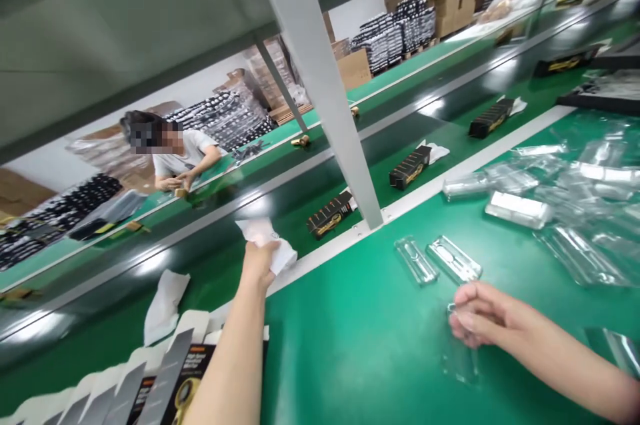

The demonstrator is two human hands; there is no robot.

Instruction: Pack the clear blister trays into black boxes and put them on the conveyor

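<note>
My left hand (259, 262) reaches forward over the white edge strip and is closed on a white folded paper (270, 242) above the green conveyor belt (210, 278). My right hand (477, 312) is curled around a clear plastic tray (460, 352) that lies on the green worktable (360, 338). Two more clear trays (437, 260) lie side by side just beyond my right hand. A heap of clear trays (560, 205) fills the right side of the table.
Black and gold boxes (411, 166) with white papers ride on the belt. A grey post (330, 98) rises from the table edge. Flat box sleeves (150, 378) are stacked at the lower left. Another white paper (165, 305) lies on the belt. A person works across the line.
</note>
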